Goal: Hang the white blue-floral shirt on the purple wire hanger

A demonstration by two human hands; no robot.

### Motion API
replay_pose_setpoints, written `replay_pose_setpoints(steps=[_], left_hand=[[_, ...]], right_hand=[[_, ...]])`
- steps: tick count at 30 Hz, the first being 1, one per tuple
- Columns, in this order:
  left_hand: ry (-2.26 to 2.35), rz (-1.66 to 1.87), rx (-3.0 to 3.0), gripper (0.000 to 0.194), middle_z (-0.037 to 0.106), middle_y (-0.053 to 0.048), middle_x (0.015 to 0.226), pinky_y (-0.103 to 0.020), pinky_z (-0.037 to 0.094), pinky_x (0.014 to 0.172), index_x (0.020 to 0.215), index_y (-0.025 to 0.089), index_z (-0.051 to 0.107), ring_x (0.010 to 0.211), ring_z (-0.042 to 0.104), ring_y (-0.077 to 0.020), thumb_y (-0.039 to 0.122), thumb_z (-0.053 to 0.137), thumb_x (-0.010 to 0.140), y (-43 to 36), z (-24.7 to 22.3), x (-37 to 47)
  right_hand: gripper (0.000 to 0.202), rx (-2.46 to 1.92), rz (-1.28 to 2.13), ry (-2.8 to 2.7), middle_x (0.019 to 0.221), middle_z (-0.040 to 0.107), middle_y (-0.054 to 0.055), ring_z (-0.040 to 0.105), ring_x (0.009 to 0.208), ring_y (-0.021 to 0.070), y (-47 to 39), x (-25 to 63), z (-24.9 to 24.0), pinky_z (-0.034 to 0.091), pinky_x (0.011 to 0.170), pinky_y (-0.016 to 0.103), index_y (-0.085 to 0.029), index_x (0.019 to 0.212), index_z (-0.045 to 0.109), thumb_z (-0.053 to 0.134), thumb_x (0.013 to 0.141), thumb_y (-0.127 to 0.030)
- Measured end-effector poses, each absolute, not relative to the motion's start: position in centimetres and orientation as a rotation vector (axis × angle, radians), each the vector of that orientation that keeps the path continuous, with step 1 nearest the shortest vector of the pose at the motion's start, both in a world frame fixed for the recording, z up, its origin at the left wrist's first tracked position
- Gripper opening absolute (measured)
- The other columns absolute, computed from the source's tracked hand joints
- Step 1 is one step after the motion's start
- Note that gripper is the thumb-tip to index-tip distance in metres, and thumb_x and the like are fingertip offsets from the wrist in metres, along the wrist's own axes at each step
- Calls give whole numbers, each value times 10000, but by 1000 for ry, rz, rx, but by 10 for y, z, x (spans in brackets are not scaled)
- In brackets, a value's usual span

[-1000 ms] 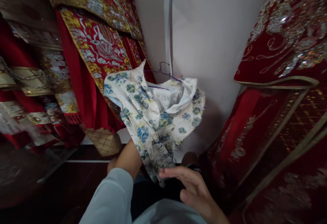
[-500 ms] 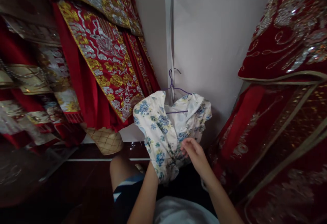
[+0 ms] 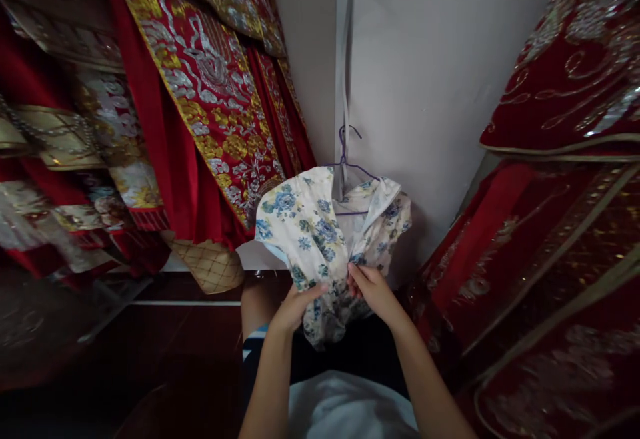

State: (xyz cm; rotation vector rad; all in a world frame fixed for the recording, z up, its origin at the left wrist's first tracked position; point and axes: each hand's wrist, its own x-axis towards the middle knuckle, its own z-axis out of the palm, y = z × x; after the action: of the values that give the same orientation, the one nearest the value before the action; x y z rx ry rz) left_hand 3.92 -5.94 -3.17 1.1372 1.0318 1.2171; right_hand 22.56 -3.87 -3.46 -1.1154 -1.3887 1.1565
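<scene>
Body: at the bottom edge, the person's pale top (image 3: 350, 405) and a knee above the dark floor (image 3: 165, 359).
Left hand: the left hand (image 3: 295, 305) is closed on the lower front of the floral garment (image 3: 320, 239), fingers pinching the cloth from the left side.
Right hand: the right hand (image 3: 370, 289) grips the same garment just beside the left one, fingertips curled into the fabric near its front opening; the two hands are nearly touching.
Garment: cream cloth with blue flowers, bunched at the bottom where both hands gather it, its collar spread open above.
Hanger: a thin purple wire hanger (image 3: 347, 159) sits inside the collar, hook pointing up; whether the hook catches on anything, I cannot tell.
Position: the garment hangs in front of the wall corner, between the two banks of red clothing.
Left side: red robes with gold and silver embroidery (image 3: 210, 92) hang in overlapping layers, close to the garment's left shoulder; a gold quilted piece (image 3: 210, 265) shows beneath them.
Right side: more dark red embroidered fabric (image 3: 560, 159), partly under clear covers.
Behind: a plain white wall (image 3: 425, 79) with a pale vertical strip (image 3: 345, 59) running down it.
</scene>
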Motion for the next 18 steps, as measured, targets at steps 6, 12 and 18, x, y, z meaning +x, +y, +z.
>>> replay_pose_setpoints(steps=[6,12,18], left_hand=[[1007,1301,1116,645,664,-87,1267,-439,328,1164,1284,237,617,1299,529,-291,381,783,678,-54,-25,59],[1478,1604,1173,653,542,-131,1387,-445,334,1154,1401,215,439,1352,451,-304,353,615,787,-42,-48,50],[1483,1802,1873,370,579,-129,1229,-425,394,1065,1206,241,547,1209,525,-278,304,596,846,-60,-54,83]], right_hand=[[339,-1080,1182,-1195,458,523,-28,427,421,102,-42,232,-23,293,428,231,-197,596,558,638,760,-483],[323,-1032,1307,-984,426,484,-35,353,383,69,-54,233,-12,200,389,210,-184,572,538,661,703,-452],[287,-1061,1169,-1259,432,521,-25,435,403,89,-56,222,-14,308,432,221,-165,643,640,615,782,-415]])
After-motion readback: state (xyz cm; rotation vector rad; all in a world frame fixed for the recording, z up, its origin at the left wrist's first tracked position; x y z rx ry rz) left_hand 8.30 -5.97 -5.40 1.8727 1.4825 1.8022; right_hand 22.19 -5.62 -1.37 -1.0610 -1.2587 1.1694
